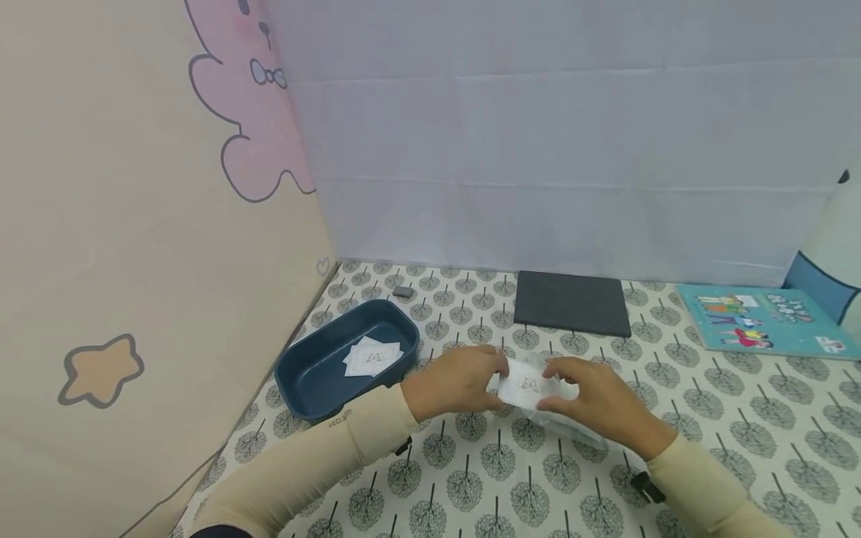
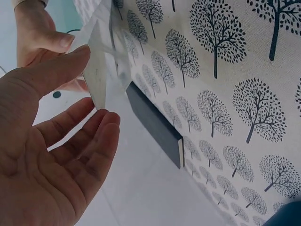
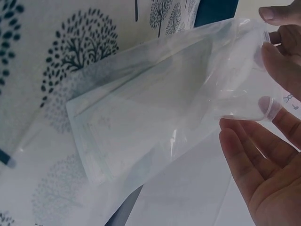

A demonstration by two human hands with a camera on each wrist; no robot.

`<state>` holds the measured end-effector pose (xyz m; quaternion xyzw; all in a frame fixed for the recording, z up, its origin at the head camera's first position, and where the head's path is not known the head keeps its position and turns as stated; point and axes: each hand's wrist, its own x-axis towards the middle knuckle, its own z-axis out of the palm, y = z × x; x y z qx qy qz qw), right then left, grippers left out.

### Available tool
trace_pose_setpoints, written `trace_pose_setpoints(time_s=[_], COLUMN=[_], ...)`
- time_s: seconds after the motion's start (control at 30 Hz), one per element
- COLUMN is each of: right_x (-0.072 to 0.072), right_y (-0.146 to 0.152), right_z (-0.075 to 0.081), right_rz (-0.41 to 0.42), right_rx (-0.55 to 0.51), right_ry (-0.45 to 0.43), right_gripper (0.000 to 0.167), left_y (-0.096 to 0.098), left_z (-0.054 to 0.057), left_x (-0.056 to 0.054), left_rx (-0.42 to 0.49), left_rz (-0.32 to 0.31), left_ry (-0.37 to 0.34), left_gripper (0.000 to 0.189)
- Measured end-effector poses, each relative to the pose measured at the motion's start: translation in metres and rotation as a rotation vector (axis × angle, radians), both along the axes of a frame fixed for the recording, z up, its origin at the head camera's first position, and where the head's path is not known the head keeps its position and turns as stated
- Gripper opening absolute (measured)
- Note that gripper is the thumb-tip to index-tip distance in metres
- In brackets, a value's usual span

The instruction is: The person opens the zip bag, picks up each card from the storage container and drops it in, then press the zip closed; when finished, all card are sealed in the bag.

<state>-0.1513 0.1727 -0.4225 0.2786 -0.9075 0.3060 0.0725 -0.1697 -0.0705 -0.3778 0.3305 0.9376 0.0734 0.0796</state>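
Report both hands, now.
Left hand: closed, pinching a white packet.
Right hand: closed, holding the clear bag near its mouth.

Left bare hand (image 2: 40, 165): near, thumb and fingers pinching a thin, flat white packet (image 2: 96, 77)
Right bare hand (image 2: 37, 40): to the right, by a clear, crinkled plastic bag (image 2: 117, 56)
Dark rectangular slab (image 2: 155, 123): far side, pale-edged
Off-white cloth (image 2: 256, 61): printed with dark trees

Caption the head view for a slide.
Left hand and right hand hold a white packet and clear bag; similar packets lie in a blue tray.
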Motion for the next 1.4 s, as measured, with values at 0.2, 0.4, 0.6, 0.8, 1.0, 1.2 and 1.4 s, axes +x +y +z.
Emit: trace_pose_setpoints(time_s=[0.2,0.4,0.6,0.8,1.0,1.2,1.4], right_x=[0.000,0.001,0.001,0.002,0.002,0.001,0.000], right_y=[0.000,0.000,-0.001,0.003,0.007,0.009,0.009], right_z=[-0.003,-0.002,-0.001,0.002,0.007,0.008,0.006], right_rz=[0.018,0.020,0.035,0.015,0.004,-0.008,-0.014], right_rx=[-0.008,-0.004,-0.008,0.002,-0.001,0.011,0.010], right_ry=[0.039,0.050,0.055,0.063,0.039,0.017,0.006], right_gripper=[0.042,0.044,0.048,0.044,0.042,0.045,0.043], left_y=[0.016,0.032,0.034,0.012,-0.026,-0.072,-0.112], left_z=[-0.009,-0.018,-0.021,-0.012,0.004,0.013,0.015], left_x=[-0.002,-0.002,-0.001,-0.008,-0.021,-0.034,-0.044], left_rx=[-0.030,-0.130,-0.171,-0.106,-0.136,-0.176,-0.168], left_rz=[-0.057,-0.114,-0.142,-0.083,0.063,0.183,0.314], left_ry=[0.006,0.042,0.060,0.078,0.069,0.112,0.038], left_gripper=[0.039,0.052,0.061,0.045,0.044,0.046,0.048])
